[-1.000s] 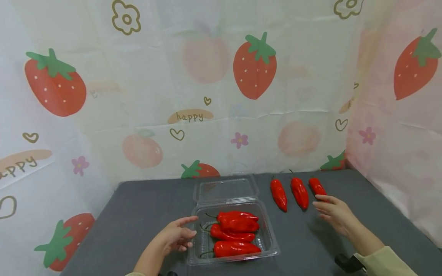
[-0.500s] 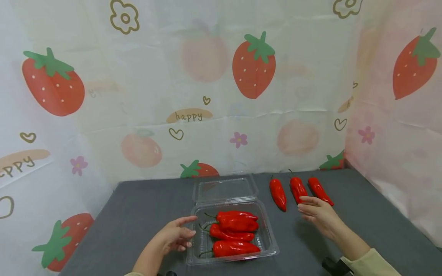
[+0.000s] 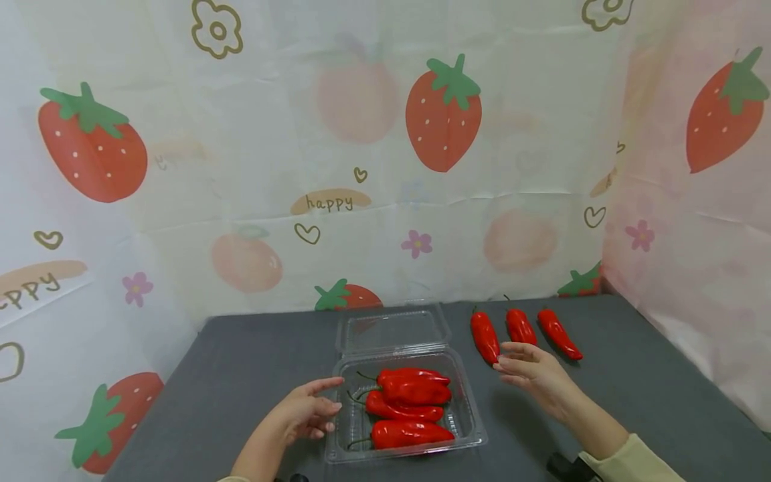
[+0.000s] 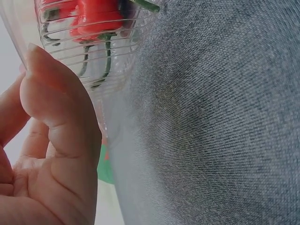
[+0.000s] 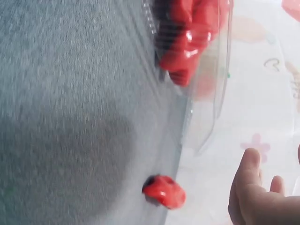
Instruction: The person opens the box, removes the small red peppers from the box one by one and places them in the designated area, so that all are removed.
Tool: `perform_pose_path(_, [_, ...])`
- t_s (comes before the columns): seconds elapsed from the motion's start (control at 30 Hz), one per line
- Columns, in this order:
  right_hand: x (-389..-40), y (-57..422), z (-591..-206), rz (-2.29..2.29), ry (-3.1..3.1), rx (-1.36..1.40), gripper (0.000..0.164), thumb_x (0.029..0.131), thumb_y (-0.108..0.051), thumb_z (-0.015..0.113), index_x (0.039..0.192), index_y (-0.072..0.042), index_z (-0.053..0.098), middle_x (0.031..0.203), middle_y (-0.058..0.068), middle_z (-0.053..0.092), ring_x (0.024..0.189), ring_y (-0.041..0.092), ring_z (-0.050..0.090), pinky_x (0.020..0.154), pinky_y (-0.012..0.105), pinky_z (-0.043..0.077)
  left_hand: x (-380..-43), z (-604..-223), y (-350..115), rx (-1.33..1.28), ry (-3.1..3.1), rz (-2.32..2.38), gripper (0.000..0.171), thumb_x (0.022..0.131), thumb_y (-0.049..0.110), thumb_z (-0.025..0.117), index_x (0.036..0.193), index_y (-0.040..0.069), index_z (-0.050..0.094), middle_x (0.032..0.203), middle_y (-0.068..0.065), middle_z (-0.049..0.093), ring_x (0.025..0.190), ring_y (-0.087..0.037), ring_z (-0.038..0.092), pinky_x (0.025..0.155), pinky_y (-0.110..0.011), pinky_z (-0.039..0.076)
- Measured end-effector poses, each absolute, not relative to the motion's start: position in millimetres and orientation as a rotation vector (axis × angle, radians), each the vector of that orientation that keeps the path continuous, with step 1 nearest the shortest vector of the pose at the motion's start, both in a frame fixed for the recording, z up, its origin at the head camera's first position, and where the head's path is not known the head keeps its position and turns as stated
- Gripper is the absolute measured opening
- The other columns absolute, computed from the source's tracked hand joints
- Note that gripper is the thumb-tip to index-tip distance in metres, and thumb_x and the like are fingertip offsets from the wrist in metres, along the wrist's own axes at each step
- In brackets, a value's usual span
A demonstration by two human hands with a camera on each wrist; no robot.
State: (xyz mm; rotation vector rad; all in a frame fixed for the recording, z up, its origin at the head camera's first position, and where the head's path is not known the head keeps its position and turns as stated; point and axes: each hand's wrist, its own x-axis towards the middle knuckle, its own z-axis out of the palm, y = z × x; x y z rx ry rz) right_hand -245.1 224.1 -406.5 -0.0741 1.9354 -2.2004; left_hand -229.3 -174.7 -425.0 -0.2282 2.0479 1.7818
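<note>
A clear plastic clamshell box point(image 3: 471, 408) stands with its lid point(image 3: 394, 331) folded back, holding several red peppers point(image 3: 412, 435) with green stems. Beside its left rim is my left hand point(image 3: 301, 412), index finger extended and nothing gripped; whether a fingertip touches the rim I cannot tell. In the left wrist view the thumb point(image 4: 51, 93) is near the ribbed box wall. My right hand point(image 3: 539, 378) hovers over the table right of the box, fingers loosely bent and holding nothing. Its fingertips overlap the lower ends of a left pepper point(image 3: 484, 335) and a middle pepper point(image 3: 520, 326).
A third loose pepper point(image 3: 559, 333) lies to the right of those two on the dark grey table point(image 3: 259, 361). A printed cloth point(image 3: 271, 154) with strawberries hangs behind the table and along both sides.
My right hand has moved left, from the rightmost loose pepper past the middle one toward the left one. The left hand, box and peppers stay put.
</note>
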Motion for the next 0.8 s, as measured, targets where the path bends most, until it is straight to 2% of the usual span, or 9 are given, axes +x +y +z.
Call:
perform_pose_path(0.1, [-244, 217, -408, -2.195, 1.918, -0.119, 0.050, 0.097, -0.010, 0.059, 0.137, 0.011, 0.037, 0.110, 0.007, 0.055, 0.097, 0.015, 0.066, 0.088, 0.030, 0.052, -229, -426, -175, -0.230, 2.043, 1.777, 0.057, 0.093, 0.001, 0.061, 0.146, 0.002, 0.040, 0.089, -0.011, 0.057, 0.053, -0.010, 0.055, 0.047, -0.019, 0.043])
perform_pose_path(0.37, [-245, 200, -412, -2.180, 1.837, -0.297, 0.042, 0.098, -0.011, 0.058, 0.134, 0.005, 0.044, 0.109, 0.007, 0.058, 0.101, 0.015, 0.065, 0.091, 0.029, 0.050, -229, -425, -175, -0.224, 2.046, 1.775, 0.057, 0.093, 0.001, 0.061, 0.146, 0.002, 0.040, 0.090, -0.012, 0.058, 0.053, -0.010, 0.055, 0.047, -0.018, 0.043])
perform_pose_path(0.63, [-246, 180, -419, -2.118, 1.860, -0.383, 0.057, 0.096, -0.011, 0.060, 0.139, 0.014, 0.032, 0.114, 0.009, 0.059, 0.104, 0.018, 0.064, 0.092, 0.033, 0.049, -230, -424, -175, -0.217, 2.045, 1.775, 0.058, 0.093, 0.001, 0.061, 0.146, 0.001, 0.039, 0.087, -0.009, 0.056, 0.053, -0.009, 0.055, 0.047, -0.018, 0.042])
perform_pose_path(0.8, [-249, 169, -423, -2.046, 1.957, -0.406, 0.060, 0.095, -0.012, 0.062, 0.140, 0.015, 0.032, 0.120, 0.016, 0.060, 0.111, 0.026, 0.061, 0.095, 0.041, 0.048, -230, -424, -175, -0.212, 2.037, 1.782, 0.058, 0.093, 0.001, 0.061, 0.146, 0.002, 0.039, 0.083, -0.007, 0.054, 0.052, -0.009, 0.054, 0.046, -0.018, 0.043])
